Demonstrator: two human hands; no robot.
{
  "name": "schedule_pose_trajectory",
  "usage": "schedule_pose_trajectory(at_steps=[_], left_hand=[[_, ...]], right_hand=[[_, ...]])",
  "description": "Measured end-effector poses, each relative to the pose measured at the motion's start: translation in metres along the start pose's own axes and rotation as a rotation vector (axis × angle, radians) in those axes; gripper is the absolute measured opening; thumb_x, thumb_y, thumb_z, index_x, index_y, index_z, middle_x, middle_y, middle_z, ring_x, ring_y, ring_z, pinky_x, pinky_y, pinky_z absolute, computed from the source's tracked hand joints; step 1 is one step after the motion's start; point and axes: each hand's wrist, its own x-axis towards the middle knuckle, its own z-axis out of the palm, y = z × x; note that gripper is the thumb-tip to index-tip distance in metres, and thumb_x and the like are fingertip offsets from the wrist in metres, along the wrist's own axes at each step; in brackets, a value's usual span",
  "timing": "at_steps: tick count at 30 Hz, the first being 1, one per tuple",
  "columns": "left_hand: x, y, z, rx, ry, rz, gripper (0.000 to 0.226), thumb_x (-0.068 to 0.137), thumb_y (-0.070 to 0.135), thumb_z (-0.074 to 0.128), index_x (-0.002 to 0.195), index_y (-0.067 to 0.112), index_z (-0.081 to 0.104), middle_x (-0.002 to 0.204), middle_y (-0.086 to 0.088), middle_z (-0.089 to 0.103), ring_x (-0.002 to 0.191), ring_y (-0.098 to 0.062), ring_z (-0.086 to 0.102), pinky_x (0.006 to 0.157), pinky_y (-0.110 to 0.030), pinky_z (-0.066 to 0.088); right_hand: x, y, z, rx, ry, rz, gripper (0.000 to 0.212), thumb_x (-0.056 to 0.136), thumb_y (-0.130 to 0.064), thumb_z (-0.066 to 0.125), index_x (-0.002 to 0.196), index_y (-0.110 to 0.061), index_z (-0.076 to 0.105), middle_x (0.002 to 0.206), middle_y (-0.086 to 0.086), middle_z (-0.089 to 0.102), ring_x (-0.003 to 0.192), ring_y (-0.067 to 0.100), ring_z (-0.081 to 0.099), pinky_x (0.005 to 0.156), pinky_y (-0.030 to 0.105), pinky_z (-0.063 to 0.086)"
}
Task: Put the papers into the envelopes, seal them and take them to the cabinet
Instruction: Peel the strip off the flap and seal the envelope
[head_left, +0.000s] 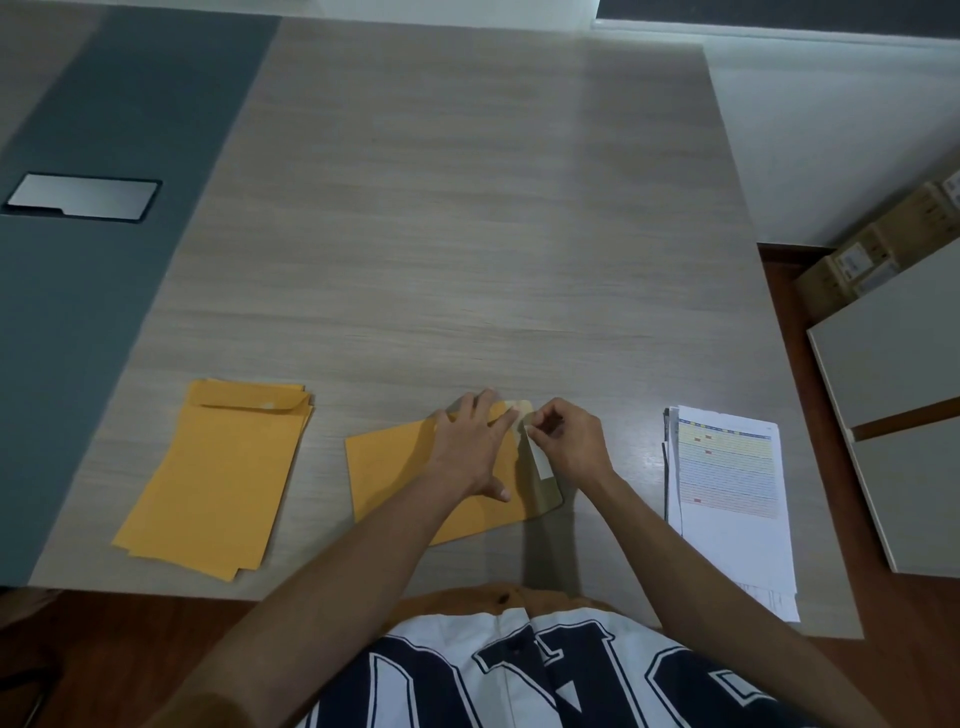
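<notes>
Nearest the lens, a white shirt with dark block letters (545, 675) fills the bottom of the view, and two bare forearms reach forward from it over the near edge of the wood-grain table (467, 208). Left hand (475, 447) lies flat, fingers spread and straight, pressing down on a yellow envelope (395, 467) that sits by the near edge, its flap end turned toward the right. Right hand (563, 441) hovers just beside it with fingers curled, thumb and forefinger pinching a white strip (537, 452) at the open flap (545, 493). A stack of yellow envelopes (218, 478) rests toward the near left part of the table, well apart from the hands. A stack of printed papers (727, 493) lies at the near right corner, overhanging the edge.
</notes>
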Motion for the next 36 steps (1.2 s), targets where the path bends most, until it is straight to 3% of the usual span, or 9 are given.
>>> schedule_pose_trajectory(at_steps=[5,8,12,16,19,22,30,33,36], left_hand=[[0.0,-0.003,-0.002,-0.028,0.009,0.001,0.117,0.055,0.072,0.079,0.15,0.038,0.018,0.16,-0.002,0.008,0.144,-0.03,0.014,0.105,-0.057,0.033],[0.001,-0.005,-0.007,-0.061,0.002,-0.025,0.117,0.056,0.073,0.078,0.151,0.037,0.02,0.16,-0.001,0.011,0.145,-0.027,0.015,0.107,-0.055,0.032],[0.006,-0.004,-0.014,-0.138,0.005,-0.18,0.116,0.058,0.078,0.073,0.152,0.033,0.021,0.156,-0.005,0.017,0.142,-0.028,0.019,0.107,-0.052,0.03],[0.01,-0.008,-0.016,-0.191,0.046,-0.37,0.117,0.058,0.088,0.06,0.151,0.027,0.023,0.147,-0.01,0.026,0.135,-0.031,0.026,0.104,-0.053,0.035],[0.011,-0.013,-0.012,-0.19,0.062,-0.406,0.114,0.061,0.089,0.055,0.149,0.023,0.024,0.141,-0.012,0.029,0.13,-0.033,0.03,0.103,-0.05,0.038],[0.012,-0.018,-0.011,-0.177,0.068,-0.419,0.109,0.064,0.088,0.054,0.146,0.022,0.027,0.136,-0.012,0.03,0.125,-0.032,0.033,0.099,-0.045,0.041],[0.012,-0.031,-0.018,-0.246,0.027,-0.382,0.094,0.066,0.073,0.067,0.136,0.017,0.036,0.133,-0.009,0.025,0.12,-0.031,0.041,0.083,-0.042,0.054],[0.013,-0.037,-0.019,-0.264,0.017,-0.375,0.091,0.068,0.067,0.071,0.133,0.014,0.037,0.135,-0.01,0.024,0.114,-0.031,0.048,0.078,-0.039,0.054],[0.016,-0.044,-0.021,-0.256,0.031,-0.361,0.098,0.065,0.066,0.072,0.141,0.02,0.029,0.137,-0.011,0.024,0.104,-0.032,0.056,0.072,-0.035,0.051]], right_hand=[[0.002,-0.006,-0.015,0.185,0.041,0.051,0.015,0.08,-0.011,0.077,0.088,-0.022,0.07,0.077,-0.009,0.066,0.065,-0.003,0.06,0.061,0.009,0.048],[0.014,-0.004,-0.033,0.37,0.126,0.165,0.014,0.083,-0.005,0.073,0.096,-0.01,0.074,0.072,-0.001,0.067,0.06,0.006,0.061,0.059,0.02,0.053],[0.043,0.003,-0.058,0.572,0.265,0.433,0.012,0.082,0.008,0.067,0.083,-0.005,0.066,0.077,0.016,0.065,0.052,0.018,0.058,0.059,0.034,0.053],[0.067,0.011,-0.078,0.533,0.359,0.572,0.016,0.08,0.003,0.063,0.073,-0.01,0.059,0.071,0.013,0.065,0.047,0.014,0.061,0.062,0.033,0.061],[0.076,0.012,-0.083,0.473,0.386,0.633,0.012,0.079,0.004,0.064,0.081,-0.007,0.059,0.073,0.014,0.068,0.051,0.017,0.066,0.056,0.032,0.062],[0.079,0.012,-0.08,0.416,0.351,0.598,0.015,0.082,0.005,0.061,0.083,-0.008,0.055,0.081,0.017,0.068,0.052,0.019,0.067,0.047,0.029,0.059],[0.079,0.01,-0.07,0.18,0.361,0.503,0.018,0.078,0.001,0.058,0.071,-0.015,0.055,0.086,0.019,0.072,0.069,0.033,0.071,0.072,0.043,0.061],[0.067,0.002,-0.062,0.049,0.391,0.354,0.01,0.076,-0.009,0.067,0.079,-0.015,0.06,0.078,0.004,0.067,0.079,0.024,0.065,0.079,0.036,0.055],[0.044,-0.013,-0.041,-0.072,0.22,0.103,0.03,0.074,-0.027,0.078,0.098,-0.018,0.064,0.094,0.002,0.066,0.089,0.018,0.06,0.076,0.028,0.049]])
